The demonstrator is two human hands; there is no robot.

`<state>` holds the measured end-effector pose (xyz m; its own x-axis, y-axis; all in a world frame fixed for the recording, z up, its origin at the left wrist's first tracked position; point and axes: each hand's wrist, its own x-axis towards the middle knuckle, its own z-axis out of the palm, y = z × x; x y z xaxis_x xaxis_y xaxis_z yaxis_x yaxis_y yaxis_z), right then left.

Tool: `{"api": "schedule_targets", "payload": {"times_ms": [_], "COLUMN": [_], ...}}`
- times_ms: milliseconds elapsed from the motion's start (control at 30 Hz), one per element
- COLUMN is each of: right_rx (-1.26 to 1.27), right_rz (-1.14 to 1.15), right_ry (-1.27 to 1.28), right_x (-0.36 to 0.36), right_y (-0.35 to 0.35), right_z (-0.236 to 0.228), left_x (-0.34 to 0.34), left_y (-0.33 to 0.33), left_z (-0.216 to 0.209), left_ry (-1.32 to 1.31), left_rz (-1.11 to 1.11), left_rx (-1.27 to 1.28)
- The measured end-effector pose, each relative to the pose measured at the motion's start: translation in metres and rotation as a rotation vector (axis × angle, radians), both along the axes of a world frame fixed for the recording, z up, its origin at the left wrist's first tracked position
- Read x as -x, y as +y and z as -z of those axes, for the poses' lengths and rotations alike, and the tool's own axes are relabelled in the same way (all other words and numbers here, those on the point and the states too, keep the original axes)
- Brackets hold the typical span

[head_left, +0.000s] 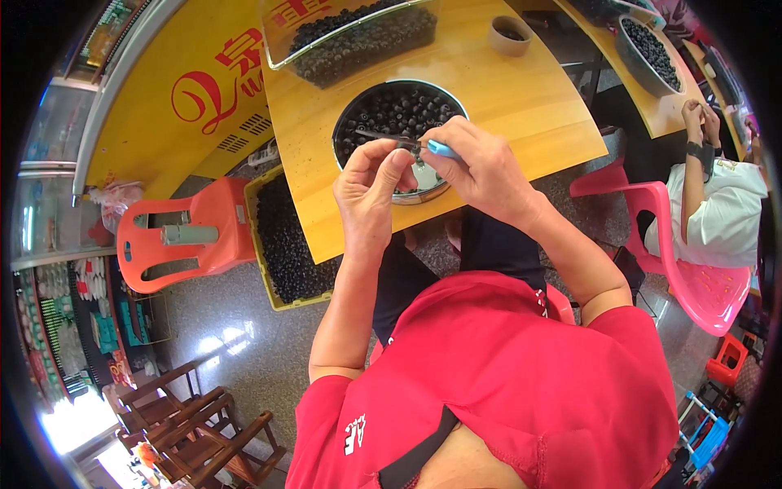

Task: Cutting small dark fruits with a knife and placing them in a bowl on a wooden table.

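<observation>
Both my hands are raised over the near part of a round metal basin on the wooden table. The basin holds many small, dark, rounded pieces, some with paler centres. My right hand is closed around a tool with a light-blue handle; a thin dark metal part reaches left from it. The tool's exact kind is unclear. Close beside its metal part, my left hand pinches thumb and fingers together. Whatever sits in that pinch is too small to name.
On the table stand a clear tub of dark pieces and a small round cup. A yellow crate of dark pieces sits on the floor beside an orange chair. Another person sits at the right.
</observation>
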<state>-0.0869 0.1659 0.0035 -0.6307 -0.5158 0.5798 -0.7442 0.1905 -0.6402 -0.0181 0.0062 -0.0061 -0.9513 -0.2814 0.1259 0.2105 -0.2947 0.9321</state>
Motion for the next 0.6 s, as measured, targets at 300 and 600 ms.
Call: {"api": "schedule_targets", "payload": {"times_ms": [300, 600], "right_rx": [-0.115, -0.129], "right_rz": [0.060, 0.086], "right_ry": [0.098, 0.140], "right_x": [0.0015, 0.0019], "right_y": [0.0075, 0.0105], "right_z": [0.0025, 0.0000], "left_x": [0.0010, 0.0019], "left_y": [0.0044, 0.0066], "left_z": [0.0015, -0.0001], "left_ry": [0.013, 0.025], "left_rz": [0.016, 0.031], "left_rx": [0.026, 0.044]}}
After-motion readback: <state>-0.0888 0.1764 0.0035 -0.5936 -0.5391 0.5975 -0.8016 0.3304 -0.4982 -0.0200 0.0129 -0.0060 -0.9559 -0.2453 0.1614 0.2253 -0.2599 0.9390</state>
